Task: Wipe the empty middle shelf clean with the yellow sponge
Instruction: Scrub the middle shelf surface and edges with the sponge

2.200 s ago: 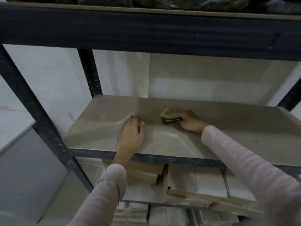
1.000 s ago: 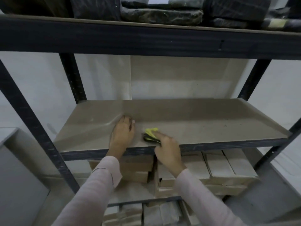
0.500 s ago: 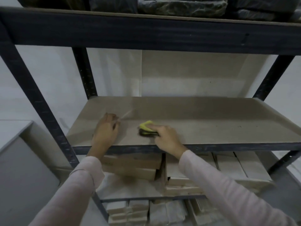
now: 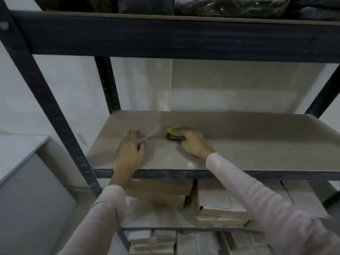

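The middle shelf (image 4: 257, 144) is a bare beige board in a dark metal rack. My right hand (image 4: 193, 143) presses the yellow sponge (image 4: 173, 133) with its dark underside flat onto the board, left of centre and midway back. My left hand (image 4: 129, 153) rests palm down on the shelf near its front left, fingers spread and holding nothing, a short way left of the sponge. Both sleeves are pale pink.
Dark upright posts (image 4: 46, 107) frame the shelf, and the upper shelf beam (image 4: 165, 35) hangs overhead with dark wrapped bundles (image 4: 230, 5) on it. Stacked cardboard boxes (image 4: 217, 203) fill the shelf below. A grey cabinet (image 4: 27, 190) stands at the left.
My right hand has pushed the sponge farther back on the shelf from near the front edge. My left hand stays flat on the board.
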